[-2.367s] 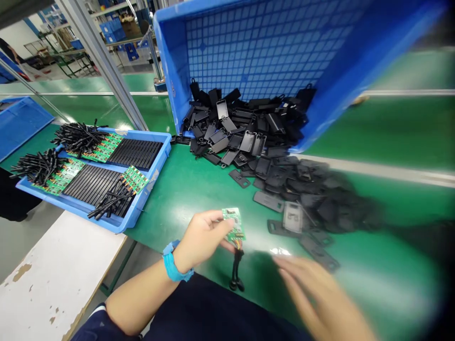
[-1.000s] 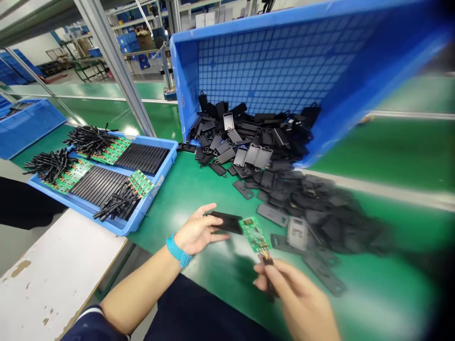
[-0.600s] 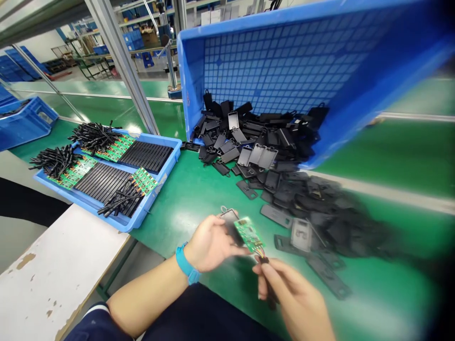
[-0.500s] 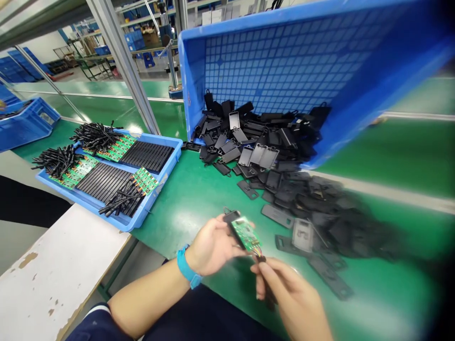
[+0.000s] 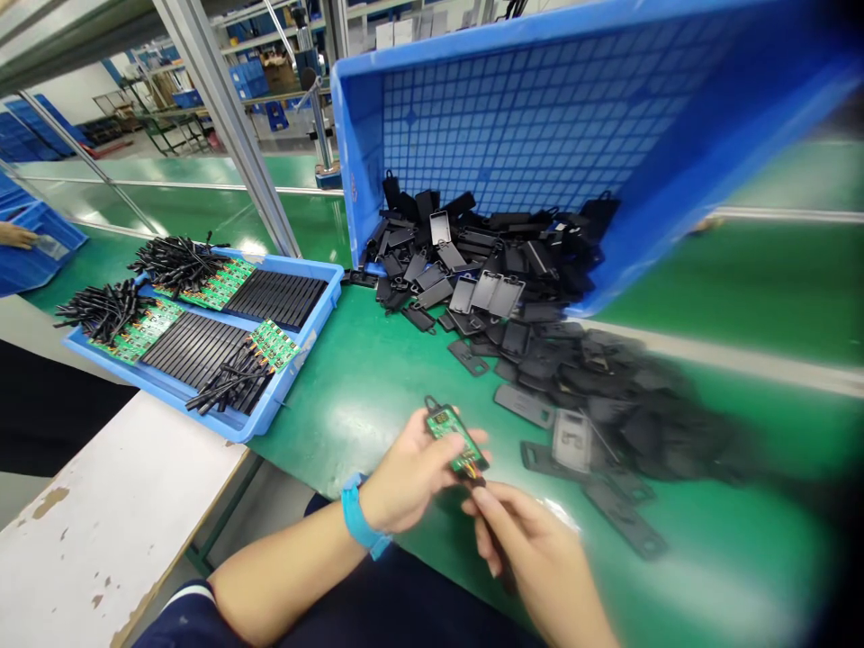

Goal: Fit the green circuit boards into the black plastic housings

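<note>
Over the table's front part, my left hand (image 5: 409,477) is closed around a small black plastic case (image 5: 432,402) with a loop at its far end. A green circuit board (image 5: 442,432) lies in the case, and my left thumb presses on the board. Thin coloured wires (image 5: 471,468) come off its near end into a black cable (image 5: 478,481). My right hand (image 5: 533,549) pinches that cable close to the wires; the rest of it is mostly hidden by the fingers.
A tipped blue crate (image 5: 343,162) spills black cases (image 5: 465,292) and flat black covers (image 5: 523,405) across the green table (image 5: 337,369). To the left, a blue tray (image 5: 324,310) holds boards with cables (image 5: 182,265). Another person's hand (image 5: 17,236) shows at the far left.
The circuit board has gone from tilted above the case to lying in it. My left thumb has come down onto the board. Another person's hand has appeared at the far left.
</note>
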A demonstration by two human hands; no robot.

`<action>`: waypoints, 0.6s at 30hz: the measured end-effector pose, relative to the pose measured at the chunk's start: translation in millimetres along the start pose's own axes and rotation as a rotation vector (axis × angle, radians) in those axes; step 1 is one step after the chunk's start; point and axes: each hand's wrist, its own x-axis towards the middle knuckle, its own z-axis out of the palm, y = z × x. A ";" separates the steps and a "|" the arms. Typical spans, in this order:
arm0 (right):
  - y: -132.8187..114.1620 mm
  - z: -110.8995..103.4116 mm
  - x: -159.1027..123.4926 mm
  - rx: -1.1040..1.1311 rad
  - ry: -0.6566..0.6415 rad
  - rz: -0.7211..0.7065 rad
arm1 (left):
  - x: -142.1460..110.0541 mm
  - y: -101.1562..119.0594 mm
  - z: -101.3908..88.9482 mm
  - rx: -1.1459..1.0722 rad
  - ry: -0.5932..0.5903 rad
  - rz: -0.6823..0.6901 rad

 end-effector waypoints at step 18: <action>2.5 -3.8 11.1 -0.337 0.002 -0.226 | 5.9 -18.8 -7.2 0.295 0.106 0.200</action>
